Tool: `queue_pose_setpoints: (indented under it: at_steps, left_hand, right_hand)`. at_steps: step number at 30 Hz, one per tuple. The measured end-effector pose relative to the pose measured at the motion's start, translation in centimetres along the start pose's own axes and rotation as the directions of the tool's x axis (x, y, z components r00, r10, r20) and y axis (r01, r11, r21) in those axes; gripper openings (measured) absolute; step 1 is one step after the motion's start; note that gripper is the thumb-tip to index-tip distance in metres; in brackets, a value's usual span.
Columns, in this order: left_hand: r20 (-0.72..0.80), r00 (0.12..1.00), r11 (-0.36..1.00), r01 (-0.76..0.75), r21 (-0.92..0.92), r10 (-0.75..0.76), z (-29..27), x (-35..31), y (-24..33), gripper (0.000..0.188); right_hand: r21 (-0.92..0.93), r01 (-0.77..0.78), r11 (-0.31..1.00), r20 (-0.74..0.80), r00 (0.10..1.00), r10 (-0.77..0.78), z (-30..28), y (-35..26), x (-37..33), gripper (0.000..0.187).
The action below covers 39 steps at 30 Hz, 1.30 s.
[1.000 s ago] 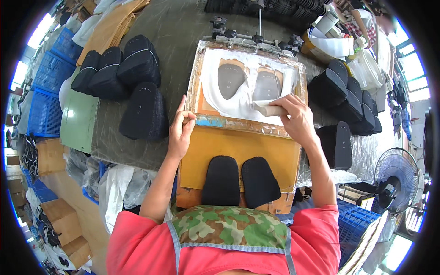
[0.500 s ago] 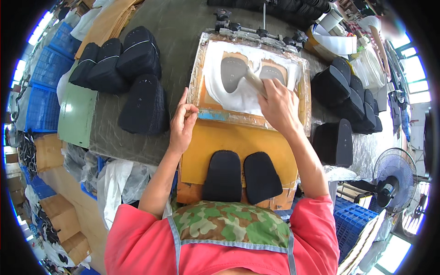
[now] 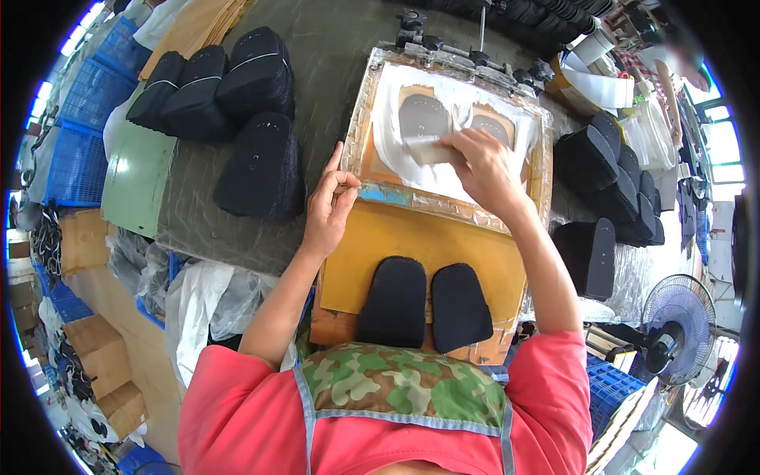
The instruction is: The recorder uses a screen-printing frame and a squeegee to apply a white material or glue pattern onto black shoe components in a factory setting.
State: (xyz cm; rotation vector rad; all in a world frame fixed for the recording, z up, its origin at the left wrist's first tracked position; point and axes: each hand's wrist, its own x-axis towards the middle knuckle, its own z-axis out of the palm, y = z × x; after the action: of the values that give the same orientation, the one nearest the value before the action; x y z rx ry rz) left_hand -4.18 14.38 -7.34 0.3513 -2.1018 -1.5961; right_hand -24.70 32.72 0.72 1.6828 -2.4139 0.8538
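My right hand point(image 3: 484, 168) is closed around a pale, flat-bladed squeegee point(image 3: 430, 150). The blade rests in white paste point(image 3: 396, 168) spread over the mesh of a screen printing frame point(image 3: 541, 190). Through the mesh, two dark rounded shapes show, one partly behind my right hand. At the frame's lower left corner, my left hand point(image 3: 328, 207) grips the edge, index finger stretched along the side and the other fingers curled. Below the frame, on a yellow board point(image 3: 346, 273), lie two black rounded pads, the left pad point(image 3: 393, 302) and the right pad point(image 3: 461, 309).
Stacks of black pads point(image 3: 257, 170) stand to the left on the dark table point(image 3: 321, 55), with more stacks point(image 3: 587, 154) on the right. Metal hinge clamps point(image 3: 479, 58) hold the frame's far side. A fan point(image 3: 673, 332) stands at lower right, and blue crates point(image 3: 75, 162) at far left.
The squeegee has swung from a steep slant to nearly level, and its blade sits lower on the mesh. My left hand keeps its place at the corner; the whole view has shifted slightly.
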Motion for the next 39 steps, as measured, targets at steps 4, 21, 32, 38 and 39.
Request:
queue_pose_setpoints:
  at_steps: [4,21,32,38,39]
  left_hand:
    - [-0.003,0.999,0.998,-0.049,0.026,0.049,0.1,0.1,0.0,0.009]
    - [-0.099,0.909,0.914,-0.4,0.075,0.406,-1.1,8.6,11.5,0.028]
    - [-0.058,0.989,0.991,0.131,-0.025,-0.132,-0.3,10.6,1.7,0.029]
    - [0.226,0.952,0.674,-0.307,0.672,0.207,6.3,12.3,-0.6,0.022]
    - [0.29,0.941,0.478,-0.34,0.81,0.176,7.8,12.8,-0.4,0.024]
  right_hand:
    - [-0.005,-0.132,0.991,0.035,0.991,0.133,-3.6,2.4,-0.3,0.022]
    - [0.453,0.123,0.883,0.26,0.929,-0.263,-17.6,-6.0,-3.8,0.027]
    - [-0.179,-0.59,0.787,-0.06,0.805,0.59,-1.8,8.8,-7.5,0.036]
    - [-0.04,-0.647,0.762,-0.174,0.755,0.632,-0.9,9.9,-8.9,0.021]
    - [-0.01,-0.61,0.792,-0.252,0.768,0.588,-0.8,9.9,-9.6,0.018]
